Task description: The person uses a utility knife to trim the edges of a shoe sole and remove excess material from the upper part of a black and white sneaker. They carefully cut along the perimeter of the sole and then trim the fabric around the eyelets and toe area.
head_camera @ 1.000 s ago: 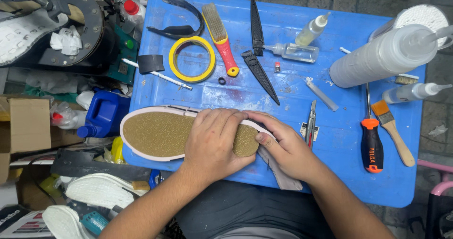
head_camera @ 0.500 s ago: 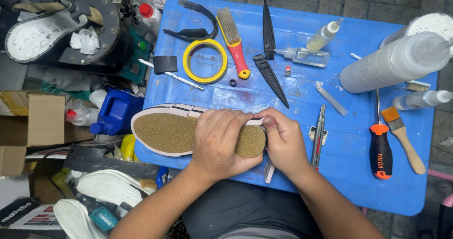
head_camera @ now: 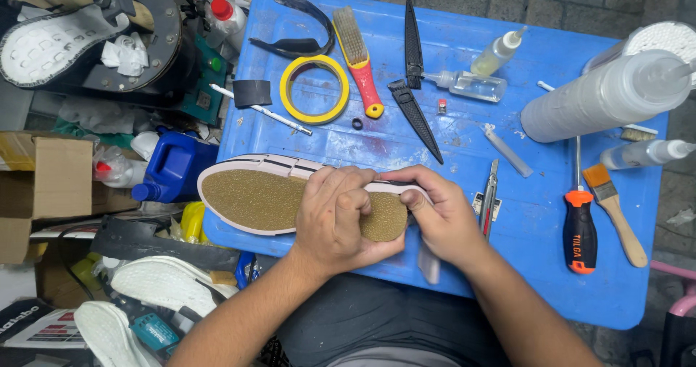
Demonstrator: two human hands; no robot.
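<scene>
A pale pink shoe sole (head_camera: 250,200) with a brown cork-like inner face lies sideways on the blue table (head_camera: 536,280), toe end past the left edge. My left hand (head_camera: 337,218) covers its middle and heel part, fingers curled down on it. At the heel end my right hand (head_camera: 442,218) grips the rim, thumb pressed against the cork face. A pale strip (head_camera: 429,264) hangs below my right hand.
On the table: yellow tape ring (head_camera: 314,88), red-handled brush (head_camera: 359,59), black blades (head_camera: 415,110), glue bottles (head_camera: 471,84), large white bottle (head_camera: 602,95), orange screwdriver (head_camera: 580,226), paintbrush (head_camera: 616,215), pliers (head_camera: 489,197). Left: blue jug (head_camera: 174,168), cardboard box (head_camera: 43,186), white soles (head_camera: 156,284).
The view has shifted slightly. My hands have stayed on the sole's heel end; the left fingers have curled more tightly and the right thumb has pressed onto the cork face.
</scene>
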